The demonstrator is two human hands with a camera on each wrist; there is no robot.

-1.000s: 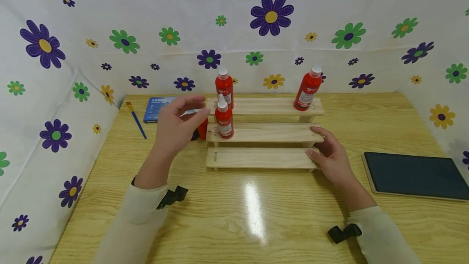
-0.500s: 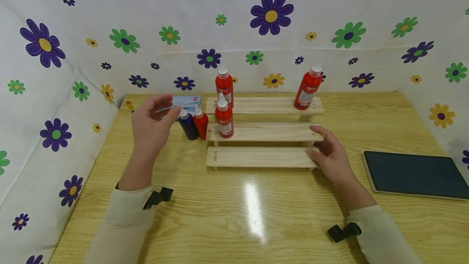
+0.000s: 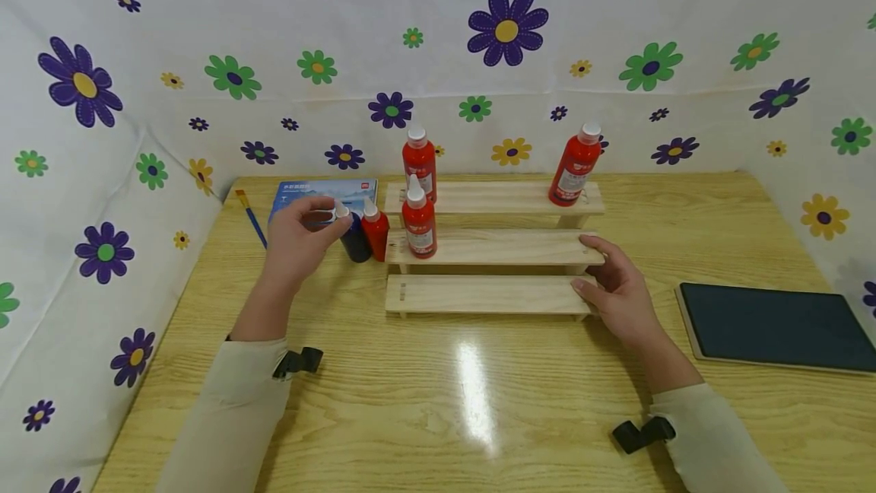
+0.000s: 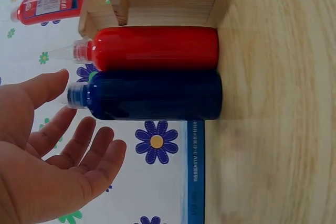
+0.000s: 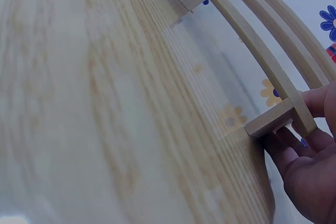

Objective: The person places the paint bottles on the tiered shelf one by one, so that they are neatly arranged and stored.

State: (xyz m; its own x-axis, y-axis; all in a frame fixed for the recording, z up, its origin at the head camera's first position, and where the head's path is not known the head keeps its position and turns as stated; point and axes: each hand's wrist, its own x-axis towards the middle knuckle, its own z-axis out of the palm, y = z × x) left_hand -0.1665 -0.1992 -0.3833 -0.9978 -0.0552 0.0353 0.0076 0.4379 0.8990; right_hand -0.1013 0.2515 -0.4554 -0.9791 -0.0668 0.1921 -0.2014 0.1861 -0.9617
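In the head view my left hand is at the nozzle of a dark blue squeeze bottle. The left wrist view has the clear tip between thumb and forefinger, the fingers loosely bent; contact is unclear. A red squeeze bottle stands against the blue one, left of a three-tier wooden shelf. My right hand grips the shelf's right end, thumb on the lowest tier and fingers at the middle one. Another red bottle stands on the middle tier's left end.
On the top tier are two red bottles, one at left and one at right. A blue box and a paintbrush lie at the back left. A dark flat board lies at right on the wooden table.
My left hand first moves left, uncovering the blue and red bottles, then comes slightly right and down to the blue bottle's nozzle. The right hand and the shelf stay put.
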